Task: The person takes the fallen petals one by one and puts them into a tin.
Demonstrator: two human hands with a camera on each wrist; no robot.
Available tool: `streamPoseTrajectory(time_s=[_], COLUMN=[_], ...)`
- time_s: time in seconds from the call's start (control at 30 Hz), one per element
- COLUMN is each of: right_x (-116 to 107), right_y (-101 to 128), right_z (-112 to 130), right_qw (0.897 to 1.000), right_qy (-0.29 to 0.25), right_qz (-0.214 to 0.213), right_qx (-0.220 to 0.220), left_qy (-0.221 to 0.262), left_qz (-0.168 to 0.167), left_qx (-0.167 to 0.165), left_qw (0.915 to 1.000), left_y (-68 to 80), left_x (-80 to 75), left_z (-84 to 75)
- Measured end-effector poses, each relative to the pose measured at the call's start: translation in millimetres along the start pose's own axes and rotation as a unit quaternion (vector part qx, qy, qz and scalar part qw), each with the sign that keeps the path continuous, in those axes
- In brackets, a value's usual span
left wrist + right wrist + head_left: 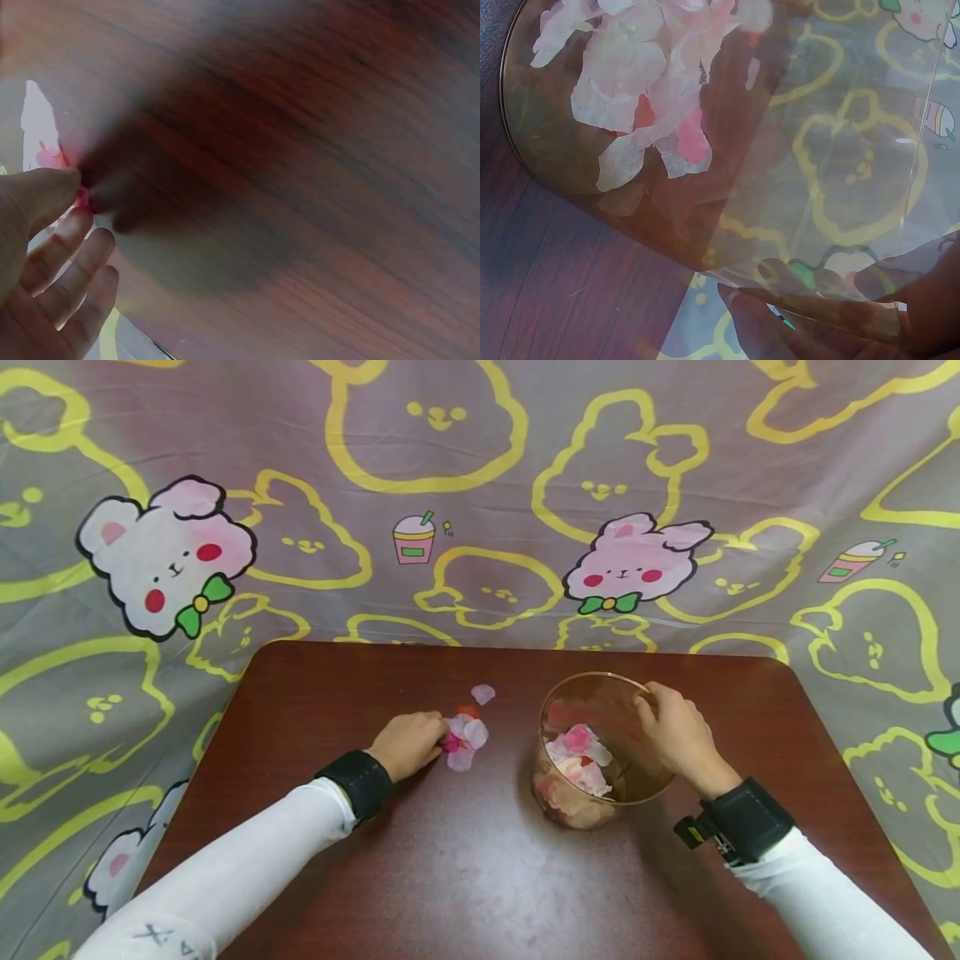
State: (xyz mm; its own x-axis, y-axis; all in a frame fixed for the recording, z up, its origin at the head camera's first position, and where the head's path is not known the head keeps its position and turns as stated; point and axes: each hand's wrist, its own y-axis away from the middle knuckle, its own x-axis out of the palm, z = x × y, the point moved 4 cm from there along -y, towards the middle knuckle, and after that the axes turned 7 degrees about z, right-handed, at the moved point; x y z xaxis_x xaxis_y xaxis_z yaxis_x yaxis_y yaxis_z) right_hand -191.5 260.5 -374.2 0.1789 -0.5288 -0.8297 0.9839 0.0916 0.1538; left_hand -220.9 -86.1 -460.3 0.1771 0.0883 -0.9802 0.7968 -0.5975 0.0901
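Note:
At the small pile of pink, white and red petals [467, 737], my left hand [408, 745] pinches a bright pink petal [82, 198] between thumb and forefinger. The left wrist view shows the other fingers [91, 259] loosely bent beside it. My right hand [681, 731] grips the rim of a clear, amber-tinted round container [558, 693], thumb over the edge and fingers outside the wall. White and pink petals [630, 82] lie heaped on the container's bottom. The container stands slightly tilted in the head view.
One pale petal [483, 694] lies apart, behind the pile. Everything rests on a dark red-brown wooden table [480, 877] with rounded far corners. A cartoon-printed cloth [480, 510] hangs right behind the table's far edge and along its sides.

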Motion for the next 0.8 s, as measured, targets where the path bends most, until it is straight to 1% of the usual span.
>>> streamPoseTrajectory(time_s=[0.1, 0.23, 0.43, 0.57, 0.8], right_x=[0, -1, -1, -1, -2], right_y=[0, 0, 0, 0, 0], right_z=[0, 0, 0, 0, 1], right_qw=[1.0, 1.0, 1.0, 1.0, 1.0], right_qy=[0.0, -0.001, 0.001, 0.0, -0.001], right_qz=[0.001, 0.004, 0.007, 0.009, 0.011], right_qx=[0.0, 0.0, -0.002, 0.002, 0.001], left_qy=[-0.01, -0.011, -0.002, -0.001, 0.023], left_qz=[-0.011, -0.02, -0.027, -0.035, -0.034], left_qx=[0.007, 0.008, 0.007, 0.005, -0.014], left_qw=[0.9999, 0.9997, 0.9996, 0.9994, 0.9991], left_y=[0.0, 0.4, 1.3, 1.9, -0.3], left_x=[0.8, 1.4, 0.9, -5.4, -22.2], left_z=[0.2, 0.6, 3.5, 6.2, 11.0])
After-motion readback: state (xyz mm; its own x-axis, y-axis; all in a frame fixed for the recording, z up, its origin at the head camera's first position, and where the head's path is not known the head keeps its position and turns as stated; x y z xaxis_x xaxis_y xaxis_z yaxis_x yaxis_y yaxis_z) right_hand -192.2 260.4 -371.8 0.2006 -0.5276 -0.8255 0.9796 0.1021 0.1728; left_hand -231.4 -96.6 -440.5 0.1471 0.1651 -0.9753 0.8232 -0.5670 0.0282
